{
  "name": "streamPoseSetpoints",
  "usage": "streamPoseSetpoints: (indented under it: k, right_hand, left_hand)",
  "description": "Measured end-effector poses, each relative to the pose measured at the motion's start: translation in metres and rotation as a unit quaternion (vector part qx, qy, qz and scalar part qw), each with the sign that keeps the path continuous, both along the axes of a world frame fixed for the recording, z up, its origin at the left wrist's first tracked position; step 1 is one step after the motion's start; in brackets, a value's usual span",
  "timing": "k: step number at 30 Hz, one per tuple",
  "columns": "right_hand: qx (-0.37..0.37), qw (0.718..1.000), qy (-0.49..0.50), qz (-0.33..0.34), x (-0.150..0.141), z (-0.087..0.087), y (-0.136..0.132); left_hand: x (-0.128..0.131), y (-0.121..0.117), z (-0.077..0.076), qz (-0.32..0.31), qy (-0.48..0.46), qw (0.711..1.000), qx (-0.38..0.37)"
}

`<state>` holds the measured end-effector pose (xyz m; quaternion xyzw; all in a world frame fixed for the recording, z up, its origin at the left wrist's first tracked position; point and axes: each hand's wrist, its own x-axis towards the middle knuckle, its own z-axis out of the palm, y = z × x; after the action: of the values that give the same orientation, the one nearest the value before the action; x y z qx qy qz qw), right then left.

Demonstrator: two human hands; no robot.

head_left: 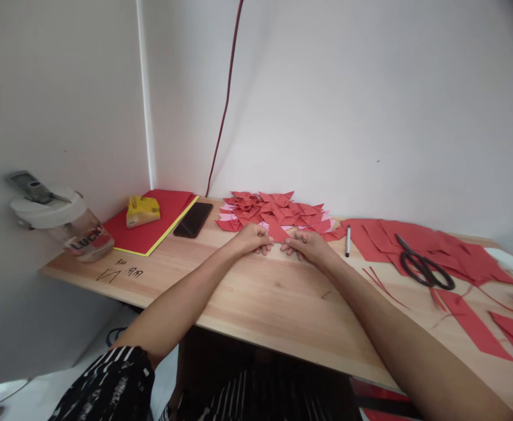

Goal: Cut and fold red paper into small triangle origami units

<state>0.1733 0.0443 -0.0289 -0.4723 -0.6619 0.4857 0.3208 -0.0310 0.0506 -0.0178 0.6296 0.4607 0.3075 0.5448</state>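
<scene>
Between my two hands is a sheet of red paper [278, 232], pinched at its near corners just above the wooden table. My left hand [256, 238] is closed on the left corner, thumb over curled fingers. On the right corner my right hand [303, 244] is closed in the same way. Right behind the sheet lies a pile of folded red and pink paper pieces [278, 204], which the sheet partly overlaps in view. A black-and-white marker [348, 241] lies to the right of my right hand.
Black-handled scissors [427, 270] rest on red paper sheets [462, 251] at the right, near cut strips [475, 327]. A phone [193, 220], red sheets with a yellow packet [143, 210] on top, and a lidded bottle [85, 234] stand left on the wooden table [256, 304].
</scene>
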Motion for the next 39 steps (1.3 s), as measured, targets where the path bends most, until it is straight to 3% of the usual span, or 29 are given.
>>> streamPoseSetpoints:
  k: [39]
  right_hand:
    - [0.021,1.0,-0.022,0.003,-0.0017,0.0002,0.0012]
  left_hand:
    - [-0.002,-0.0024,0.0,0.002,-0.001,1.0,0.019]
